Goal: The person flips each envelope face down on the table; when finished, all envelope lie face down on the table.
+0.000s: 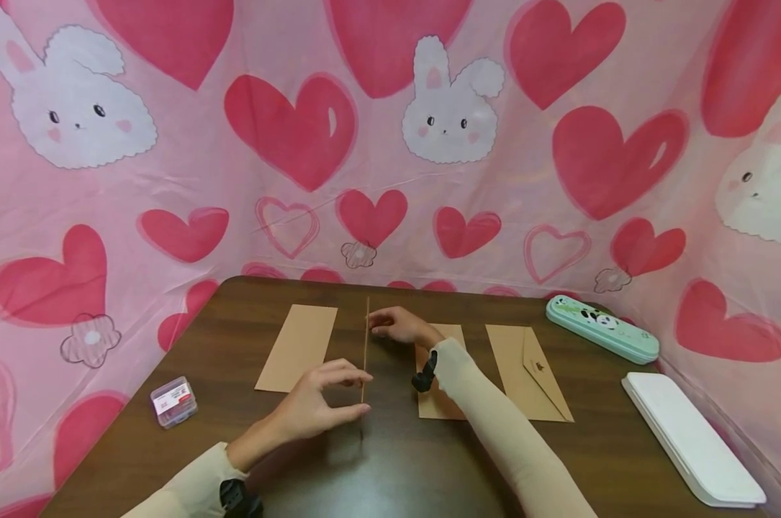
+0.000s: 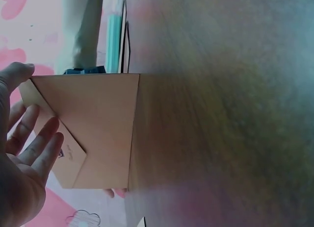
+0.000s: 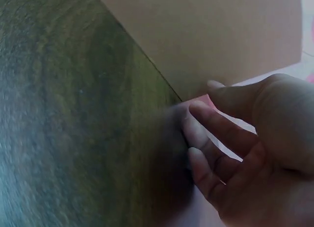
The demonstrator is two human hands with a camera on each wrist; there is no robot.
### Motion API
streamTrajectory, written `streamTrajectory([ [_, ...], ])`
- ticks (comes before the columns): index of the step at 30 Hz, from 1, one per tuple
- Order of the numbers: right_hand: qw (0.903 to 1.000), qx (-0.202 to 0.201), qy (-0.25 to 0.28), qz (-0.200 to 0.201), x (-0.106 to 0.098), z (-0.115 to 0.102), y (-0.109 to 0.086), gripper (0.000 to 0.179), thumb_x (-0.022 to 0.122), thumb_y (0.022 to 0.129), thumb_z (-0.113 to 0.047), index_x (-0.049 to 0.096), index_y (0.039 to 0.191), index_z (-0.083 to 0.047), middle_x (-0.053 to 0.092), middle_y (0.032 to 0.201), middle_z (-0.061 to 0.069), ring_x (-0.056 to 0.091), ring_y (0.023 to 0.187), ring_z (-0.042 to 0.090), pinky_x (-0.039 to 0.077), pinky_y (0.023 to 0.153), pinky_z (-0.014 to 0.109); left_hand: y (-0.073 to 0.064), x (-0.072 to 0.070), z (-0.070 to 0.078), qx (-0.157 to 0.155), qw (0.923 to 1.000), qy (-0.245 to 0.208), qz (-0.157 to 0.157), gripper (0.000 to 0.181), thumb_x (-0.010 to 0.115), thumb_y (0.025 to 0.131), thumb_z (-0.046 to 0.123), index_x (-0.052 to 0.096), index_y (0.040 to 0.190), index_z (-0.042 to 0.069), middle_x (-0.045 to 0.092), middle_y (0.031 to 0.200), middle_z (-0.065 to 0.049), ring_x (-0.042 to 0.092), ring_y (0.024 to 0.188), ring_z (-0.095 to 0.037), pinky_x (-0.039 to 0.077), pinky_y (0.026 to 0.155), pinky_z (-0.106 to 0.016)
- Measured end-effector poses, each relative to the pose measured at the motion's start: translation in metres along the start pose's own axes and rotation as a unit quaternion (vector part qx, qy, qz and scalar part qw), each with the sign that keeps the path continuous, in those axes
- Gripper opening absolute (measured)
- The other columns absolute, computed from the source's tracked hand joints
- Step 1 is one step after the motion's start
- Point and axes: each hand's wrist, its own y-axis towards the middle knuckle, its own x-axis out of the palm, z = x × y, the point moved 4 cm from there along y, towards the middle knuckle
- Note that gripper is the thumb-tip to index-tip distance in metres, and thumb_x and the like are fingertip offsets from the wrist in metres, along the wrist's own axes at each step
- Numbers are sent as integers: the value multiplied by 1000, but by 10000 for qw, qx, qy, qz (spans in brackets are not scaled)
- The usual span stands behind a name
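A tan paper envelope [image 2: 98,129] stands on its long edge between both hands, seen edge-on in the head view; its pointed flap faces left. My left hand [image 1: 309,403] is beside its near end, thumb and fingers spread apart. In the left wrist view those fingers [image 2: 44,143] lie over the flap, with the thumb at the near top corner. At the far end my right hand [image 1: 399,325] holds the envelope's lower corner, thumb against the plain face in the right wrist view and fingers curling past the end.
Three more tan envelopes lie flat: one at left [image 1: 296,349], one partly under the right forearm [image 1: 440,399], one with its flap showing [image 1: 529,370]. A small clear plastic box [image 1: 173,403] sits left. Rightward are a mint panda pencil case [image 1: 602,327] and a white case [image 1: 691,439].
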Motion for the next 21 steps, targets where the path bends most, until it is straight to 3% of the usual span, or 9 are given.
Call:
streamTrajectory([
  [5, 9989, -250, -389, 73, 4, -4, 2, 28, 59, 103, -5, 70, 128, -2, 71, 132, 14, 67, 115, 22, 56, 96, 34, 0, 0, -1, -56, 10000, 40, -38, 35, 86, 85, 18, 73, 118, 21, 70, 103, 6, 67, 93, -20, 56, 84, -31],
  [13, 9936, -54, -909, 664, 6, -6, -1, 24, 69, 97, -10, 73, 119, 0, 74, 120, 16, 67, 117, 29, 53, 104, 44, 0, -2, -2, 48, 9999, 76, -87, 39, 87, 83, 17, 73, 119, 21, 71, 102, 1, 64, 93, -12, 56, 82, -31],
  [18, 9944, -46, -770, 723, 4, -6, -4, 21, 69, 98, -11, 72, 116, -1, 74, 118, 15, 67, 112, 26, 54, 101, 40, 0, -6, -6, -118, 9999, -49, -108, 39, 87, 84, 19, 72, 119, 23, 72, 104, -2, 68, 95, -12, 59, 84, -31],
  [21, 9977, -13, -280, 622, 1, -5, -6, 22, 66, 100, -9, 70, 119, 0, 73, 117, 17, 70, 106, 25, 58, 92, 36, 0, -12, -6, -235, 9997, -103, 2, 37, 87, 84, 18, 72, 119, 22, 72, 106, -1, 70, 95, -12, 62, 83, -33],
])
